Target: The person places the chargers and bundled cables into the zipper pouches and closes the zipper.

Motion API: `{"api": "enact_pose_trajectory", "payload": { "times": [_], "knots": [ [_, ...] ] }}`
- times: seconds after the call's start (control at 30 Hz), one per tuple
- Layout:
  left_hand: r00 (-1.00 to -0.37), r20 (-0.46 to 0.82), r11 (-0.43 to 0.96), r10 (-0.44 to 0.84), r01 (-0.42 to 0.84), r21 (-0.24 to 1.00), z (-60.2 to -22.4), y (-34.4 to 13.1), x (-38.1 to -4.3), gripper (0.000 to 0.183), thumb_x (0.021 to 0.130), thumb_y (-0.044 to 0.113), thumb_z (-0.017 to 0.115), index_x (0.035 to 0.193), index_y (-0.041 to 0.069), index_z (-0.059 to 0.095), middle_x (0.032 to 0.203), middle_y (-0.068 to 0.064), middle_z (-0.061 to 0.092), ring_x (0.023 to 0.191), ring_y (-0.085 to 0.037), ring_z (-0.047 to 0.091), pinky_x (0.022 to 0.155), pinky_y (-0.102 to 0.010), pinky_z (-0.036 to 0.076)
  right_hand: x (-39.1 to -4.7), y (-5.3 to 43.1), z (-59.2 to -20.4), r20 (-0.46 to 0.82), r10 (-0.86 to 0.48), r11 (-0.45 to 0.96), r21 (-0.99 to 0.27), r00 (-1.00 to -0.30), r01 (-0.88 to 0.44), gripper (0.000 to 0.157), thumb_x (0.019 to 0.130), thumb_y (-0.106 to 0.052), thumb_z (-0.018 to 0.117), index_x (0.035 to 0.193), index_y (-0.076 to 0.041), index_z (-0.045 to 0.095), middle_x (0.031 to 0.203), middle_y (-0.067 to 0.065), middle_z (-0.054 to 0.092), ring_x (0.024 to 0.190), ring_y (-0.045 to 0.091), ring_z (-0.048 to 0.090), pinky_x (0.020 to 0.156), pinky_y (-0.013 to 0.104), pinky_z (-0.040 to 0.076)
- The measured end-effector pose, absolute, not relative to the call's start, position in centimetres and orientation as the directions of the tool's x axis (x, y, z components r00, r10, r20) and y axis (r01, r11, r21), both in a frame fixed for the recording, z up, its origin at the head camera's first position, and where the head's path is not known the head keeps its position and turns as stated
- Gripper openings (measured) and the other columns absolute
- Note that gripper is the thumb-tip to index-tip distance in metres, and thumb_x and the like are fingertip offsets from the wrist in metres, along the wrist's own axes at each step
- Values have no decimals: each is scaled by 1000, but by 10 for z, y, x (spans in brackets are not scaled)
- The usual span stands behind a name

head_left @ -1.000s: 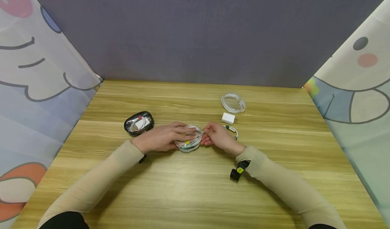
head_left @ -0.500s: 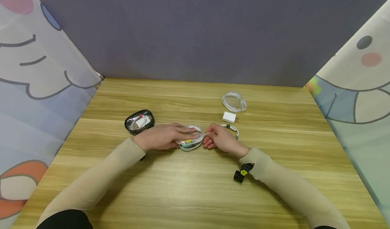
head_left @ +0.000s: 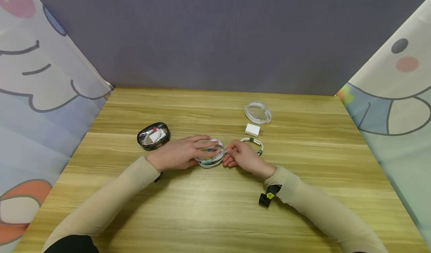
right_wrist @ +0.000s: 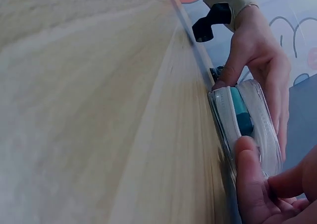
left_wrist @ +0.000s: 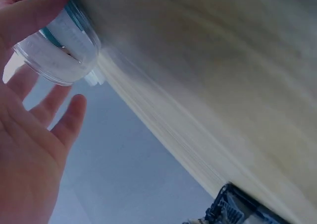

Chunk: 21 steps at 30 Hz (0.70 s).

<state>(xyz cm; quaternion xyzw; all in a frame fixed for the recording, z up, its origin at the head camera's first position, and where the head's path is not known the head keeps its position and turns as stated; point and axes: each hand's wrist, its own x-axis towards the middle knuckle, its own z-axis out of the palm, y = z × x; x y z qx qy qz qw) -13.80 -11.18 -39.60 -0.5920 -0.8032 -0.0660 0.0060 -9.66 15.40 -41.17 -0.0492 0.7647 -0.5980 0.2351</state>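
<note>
A small round clear pouch (head_left: 209,164) with a white zip band lies on its side between the hands, something teal (right_wrist: 241,110) showing through its wall. My left hand (head_left: 180,152) holds it from the left, fingers over the top and thumb at the near side. At its right end my right hand (head_left: 245,156) pinches the edge by the zip between thumb and forefinger, its other fingers curled. The pinched bit itself is hidden by the fingertips. Just beyond the right hand lies a looped white cable (head_left: 260,145) with green ties, partly covered by that hand.
On the left stands an oval black-edged clear case (head_left: 143,147) with a white cable and a white block inside. Farther back on the right are a white plug charger (head_left: 252,130) and a coiled cable (head_left: 248,117) in clear wrap. Grey panel (head_left: 215,40) backs the wooden table (head_left: 208,215).
My right wrist has shifted slightly right and toward the body, its fingertips still at the pouch's end. More of the green-tied cable shows. My left hand has kept its hold with little movement.
</note>
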Motion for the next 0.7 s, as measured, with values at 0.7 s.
{"api": "enact_pose_trajectory", "payload": {
  "times": [0.7],
  "knots": [
    [-306, 88, 257, 948, 899, 356, -396, -109, -142, 61, 89, 16, 78, 145, 20, 54, 157, 3, 39, 146, -23, 30, 112, -39, 35, -102, 151, -413, -277, -321, 207, -954, -906, 218, 16, 105, -1, 43, 106, 10, 54, 94, 21, 68, 82, 22, 71, 73, 32, 58]
  ]
}}
